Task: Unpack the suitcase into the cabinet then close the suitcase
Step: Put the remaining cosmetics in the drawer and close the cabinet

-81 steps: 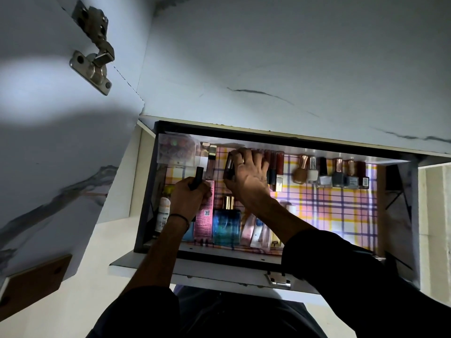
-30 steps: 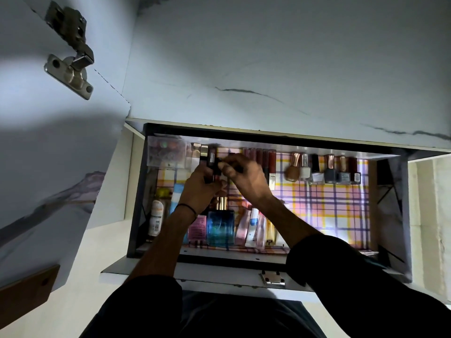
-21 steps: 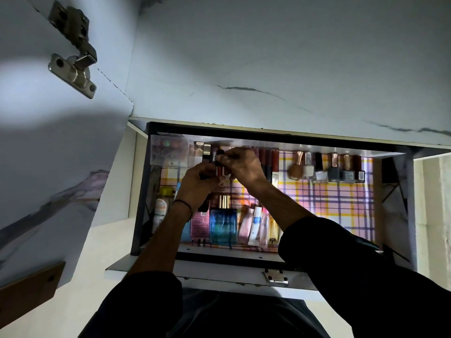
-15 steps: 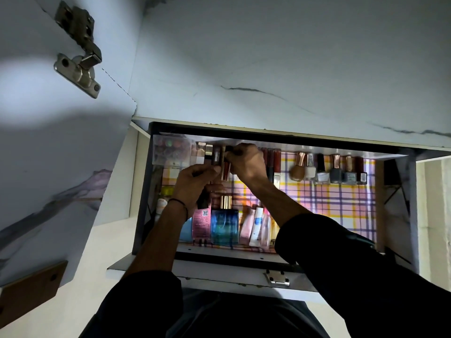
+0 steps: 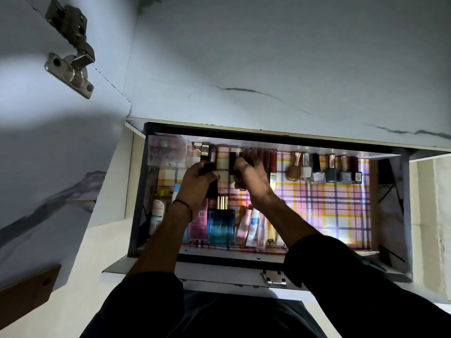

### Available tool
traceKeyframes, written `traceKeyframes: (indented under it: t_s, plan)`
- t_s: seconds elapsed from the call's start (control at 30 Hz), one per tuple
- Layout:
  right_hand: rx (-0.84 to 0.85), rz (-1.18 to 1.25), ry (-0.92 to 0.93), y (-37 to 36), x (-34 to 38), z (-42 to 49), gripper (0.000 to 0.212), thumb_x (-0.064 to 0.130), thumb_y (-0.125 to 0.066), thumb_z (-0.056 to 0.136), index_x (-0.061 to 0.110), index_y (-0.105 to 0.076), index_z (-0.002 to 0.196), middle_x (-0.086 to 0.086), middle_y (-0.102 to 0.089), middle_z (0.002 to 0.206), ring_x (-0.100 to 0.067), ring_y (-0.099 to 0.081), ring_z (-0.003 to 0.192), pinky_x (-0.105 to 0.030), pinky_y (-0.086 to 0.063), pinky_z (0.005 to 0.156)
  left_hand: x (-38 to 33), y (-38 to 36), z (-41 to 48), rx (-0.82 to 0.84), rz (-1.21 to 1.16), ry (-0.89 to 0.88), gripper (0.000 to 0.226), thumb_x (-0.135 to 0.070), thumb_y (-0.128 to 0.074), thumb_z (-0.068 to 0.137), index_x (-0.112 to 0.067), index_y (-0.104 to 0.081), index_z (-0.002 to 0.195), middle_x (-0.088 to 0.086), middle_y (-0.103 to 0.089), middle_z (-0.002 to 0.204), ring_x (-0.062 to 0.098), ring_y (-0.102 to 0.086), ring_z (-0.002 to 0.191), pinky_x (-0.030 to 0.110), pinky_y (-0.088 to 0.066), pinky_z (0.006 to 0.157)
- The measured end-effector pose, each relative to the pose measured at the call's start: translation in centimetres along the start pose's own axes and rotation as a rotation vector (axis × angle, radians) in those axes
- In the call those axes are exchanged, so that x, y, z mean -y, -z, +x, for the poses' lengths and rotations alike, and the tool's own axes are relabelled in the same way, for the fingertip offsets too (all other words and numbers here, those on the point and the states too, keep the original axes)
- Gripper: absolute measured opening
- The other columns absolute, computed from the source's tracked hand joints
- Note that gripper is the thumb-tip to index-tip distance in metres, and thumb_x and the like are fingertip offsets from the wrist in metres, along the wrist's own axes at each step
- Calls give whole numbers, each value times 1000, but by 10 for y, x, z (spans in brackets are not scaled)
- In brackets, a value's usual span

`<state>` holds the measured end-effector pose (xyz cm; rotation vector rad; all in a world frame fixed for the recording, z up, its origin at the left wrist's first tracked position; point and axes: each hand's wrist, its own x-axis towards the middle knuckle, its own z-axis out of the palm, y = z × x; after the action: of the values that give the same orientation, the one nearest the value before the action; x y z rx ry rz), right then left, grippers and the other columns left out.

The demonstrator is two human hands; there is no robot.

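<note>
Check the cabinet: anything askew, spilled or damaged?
Nothing spilled or broken. Only the pink and white plastic tubes beside the square blue glass perfume bottle lean at uneven angles; the row of small nail polish bottles stands tidy.

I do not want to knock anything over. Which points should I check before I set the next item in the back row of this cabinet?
1. Left hand grips the dark tube: ok.
2. Right hand pinches a small dark item; what kind it is: cannot tell.
3. Bare plaid liner shows between the hands, leaving a slot: ok.
4. Nail polish bottles stand upright in their row: ok.
5. Blue perfume bottle stands upright between the forearms: ok.
</note>
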<state>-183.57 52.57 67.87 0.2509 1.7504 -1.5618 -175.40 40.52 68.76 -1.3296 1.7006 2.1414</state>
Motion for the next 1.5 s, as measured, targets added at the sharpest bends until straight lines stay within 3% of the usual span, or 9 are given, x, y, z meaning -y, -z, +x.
traceKeyframes:
  t_s: [0.13,0.27,0.43,0.57,0.77,0.93,1.2,1.37,1.5]
  plan:
    - [156,-116,10,6,-7,-15,15,5,-52,98,19,-55,93,5,-52,69,-8,-48,55,-20,-39,48,3,-12,9,-72,205,-118,10,-19,-66,80,-17,-69,89,11,-70,93,32,-66,93,51,-56,86]
    - [177,-164,86,1,-14,-16,22,-3,-61,92,17,-58,100,6,-63,88,4,-62,71,-11,-46,60,1,-25,18,-226,385,-177,37,-15,-74,84,-9,-68,119,10,-71,113,23,-65,105,36,-53,94]
    - [32,-406,182,0,-7,-13,24,19,-67,93,14,-62,117,14,-64,90,4,-62,79,-3,-43,56,-4,-29,21,-281,439,-225,37,-15,-75,84,-6,-67,119,8,-71,110,15,-64,97,20,-49,83]
    - [-11,-442,179,-9,-3,-4,9,22,-65,95,16,-67,101,9,-67,82,4,-61,68,-6,-41,51,-4,-25,19,-264,470,-288,32,-8,-64,92,-3,-64,124,10,-67,119,14,-61,106,8,-41,85]
    - [-128,-512,113,-21,2,9,25,35,-62,96,11,-71,92,-7,-72,84,-19,-65,70,-25,-44,57,-2,-22,24,-237,491,-350,39,7,-48,93,-1,-62,129,14,-64,128,22,-59,122,10,-38,99]
    - [-188,-574,74,-27,7,13,30,33,-57,100,6,-71,101,-12,-73,94,-23,-69,78,-21,-43,55,0,-22,27,-193,530,-406,44,10,-48,88,-1,-62,129,16,-65,126,24,-61,120,17,-41,102]
    - [-249,-664,99,-2,-5,-2,21,18,-56,100,8,-65,84,-1,-64,75,-7,-55,56,-8,-31,39,7,-12,23,-159,840,-465,44,2,-59,88,-9,-61,131,16,-65,118,28,-62,109,27,-45,94]
    - [-198,-739,96,5,-18,-9,13,19,-57,99,10,-64,104,-5,-68,94,-16,-63,77,-23,-50,58,12,-5,24,11,978,-466,64,-1,-62,85,-14,-45,146,17,-55,131,31,-57,117,38,-48,102]
    - [-163,-829,120,1,-10,-10,19,14,-54,98,7,-63,113,-9,-66,98,-24,-61,85,-21,-43,65,10,-6,25,49,1025,-471,71,-15,-69,85,-12,-37,149,18,-51,136,33,-53,120,42,-46,103]
